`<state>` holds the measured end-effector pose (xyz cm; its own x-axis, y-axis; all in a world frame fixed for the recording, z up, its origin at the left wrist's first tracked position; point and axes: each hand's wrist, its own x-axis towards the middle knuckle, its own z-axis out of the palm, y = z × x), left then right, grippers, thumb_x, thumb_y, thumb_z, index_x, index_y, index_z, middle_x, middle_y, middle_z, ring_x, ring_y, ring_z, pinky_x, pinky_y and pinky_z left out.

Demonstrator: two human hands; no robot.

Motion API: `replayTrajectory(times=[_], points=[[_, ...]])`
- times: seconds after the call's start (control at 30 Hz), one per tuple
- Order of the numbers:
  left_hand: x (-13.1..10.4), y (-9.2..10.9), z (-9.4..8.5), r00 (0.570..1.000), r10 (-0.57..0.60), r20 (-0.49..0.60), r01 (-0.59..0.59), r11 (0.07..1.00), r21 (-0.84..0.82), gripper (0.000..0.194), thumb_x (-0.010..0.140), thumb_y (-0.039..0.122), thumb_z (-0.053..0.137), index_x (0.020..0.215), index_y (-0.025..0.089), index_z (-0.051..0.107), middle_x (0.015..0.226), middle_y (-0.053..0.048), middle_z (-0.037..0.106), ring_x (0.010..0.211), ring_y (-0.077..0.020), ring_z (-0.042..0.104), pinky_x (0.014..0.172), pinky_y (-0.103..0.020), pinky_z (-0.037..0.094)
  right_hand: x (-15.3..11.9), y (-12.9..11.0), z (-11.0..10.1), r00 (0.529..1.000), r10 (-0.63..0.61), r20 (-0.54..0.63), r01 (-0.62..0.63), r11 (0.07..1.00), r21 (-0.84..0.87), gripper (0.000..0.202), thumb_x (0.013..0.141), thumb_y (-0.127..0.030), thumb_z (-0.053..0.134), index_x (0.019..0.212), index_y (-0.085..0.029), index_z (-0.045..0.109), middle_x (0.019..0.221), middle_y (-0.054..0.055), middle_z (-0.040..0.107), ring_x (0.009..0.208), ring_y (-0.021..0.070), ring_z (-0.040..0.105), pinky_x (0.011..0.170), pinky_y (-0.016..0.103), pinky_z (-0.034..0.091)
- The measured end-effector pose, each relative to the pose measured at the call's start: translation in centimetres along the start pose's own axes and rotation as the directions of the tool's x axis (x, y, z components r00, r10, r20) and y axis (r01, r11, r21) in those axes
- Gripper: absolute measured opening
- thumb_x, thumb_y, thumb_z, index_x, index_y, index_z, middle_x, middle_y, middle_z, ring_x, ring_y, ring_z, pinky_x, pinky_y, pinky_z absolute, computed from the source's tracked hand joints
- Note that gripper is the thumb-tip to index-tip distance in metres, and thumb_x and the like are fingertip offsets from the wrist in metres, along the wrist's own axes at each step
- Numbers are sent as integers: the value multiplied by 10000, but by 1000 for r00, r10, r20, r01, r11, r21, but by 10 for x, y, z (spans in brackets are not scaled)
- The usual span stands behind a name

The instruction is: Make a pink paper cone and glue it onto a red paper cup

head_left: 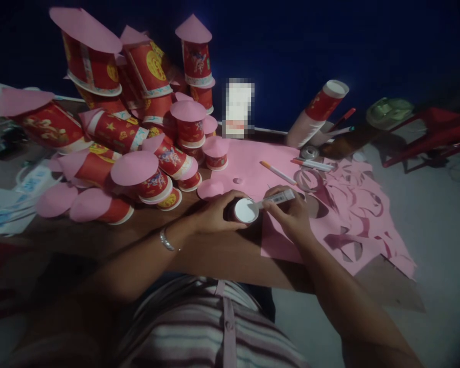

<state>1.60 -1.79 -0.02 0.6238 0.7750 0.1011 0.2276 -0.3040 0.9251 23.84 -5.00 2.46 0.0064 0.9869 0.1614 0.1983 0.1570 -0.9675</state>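
Observation:
My left hand (218,212) is wrapped round a paper cup (246,210), whose white round end faces up toward me. In my right hand (289,212) is a white tube (278,198) with printing on it, its tip at the right rim of the cup. A small pink cone (210,189) lies just beyond my left hand. Pink paper (279,240) lies under and beside my right hand.
Red cups with pink cone tops (134,176) are stacked at the left. A cup stack (318,110) leans at the back right. Pens (278,173) and cut pink scraps (356,204) lie at the right, near a red stool (437,133).

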Motion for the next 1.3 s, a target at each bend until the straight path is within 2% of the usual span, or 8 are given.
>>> replayTrajectory(times=[0.17,0.5,0.77,1.0,1.07,1.17,1.23,1.3], points=[[-1,-3,0,1000,16,-14,-16,1000,19,594,721,306,851,1226,221,549,1241,-94,683,1154,-269,658,1007,-475,526,1,4,0,1000,22,-6,-22,1000,22,200,784,-347,798,827,-219,651,761,-2,661,663,144,601,616,296,521],[-1,-2,-1,1000,-2,-9,3,1000,28,607,716,312,847,1235,225,544,1253,-96,683,1148,-279,662,1001,-482,531,4,26,-1,983,179,-30,-155,914,376,265,780,-385,819,872,-220,633,770,-16,685,624,128,625,613,283,557],[0,-6,1,999,5,-38,-5,1000,10,623,708,288,853,1246,228,545,1272,-110,665,1194,-295,639,1052,-531,497,9,21,3,975,207,-81,-154,892,425,299,728,-356,829,853,-245,582,776,-20,664,626,130,596,599,294,548],[-2,-4,-4,1000,23,-16,-26,977,-209,732,636,284,916,1265,252,543,1374,-120,612,1300,-301,588,1120,-532,455,11,29,-1,974,210,-87,-150,882,447,219,805,-343,766,911,-258,594,948,1,722,854,169,707,693,297,578],[-3,-2,-9,999,10,-48,-23,960,-279,687,681,347,893,1267,251,548,1401,-124,590,1323,-293,570,1130,-508,448,12,31,-1,970,223,-94,-153,867,474,223,811,-346,767,953,-258,620,976,13,739,918,184,723,735,313,593],[1,2,-16,980,-56,-193,-15,938,-346,460,832,437,756,1202,227,580,1305,-115,637,1211,-247,625,1045,-454,515,13,33,-2,969,235,-79,-164,844,510,266,818,-376,779,998,-268,616,986,13,750,927,188,738,744,318,604],[9,5,-19,957,-105,-272,0,932,-361,374,865,417,714,1150,207,595,1176,-95,679,1096,-211,655,947,-401,558,13,33,-1,971,234,-57,-172,840,514,283,831,-413,773,1001,-278,591,955,-2,746,854,172,737,697,299,599],[22,7,-20,952,-108,-286,10,946,-323,373,831,340,745,1144,186,612,1055,-68,695,1005,-180,659,907,-369,561,12,33,0,972,231,-41,-179,843,507,289,843,-457,759,956,-273,566,892,-15,728,747,150,708,614,266,572]])
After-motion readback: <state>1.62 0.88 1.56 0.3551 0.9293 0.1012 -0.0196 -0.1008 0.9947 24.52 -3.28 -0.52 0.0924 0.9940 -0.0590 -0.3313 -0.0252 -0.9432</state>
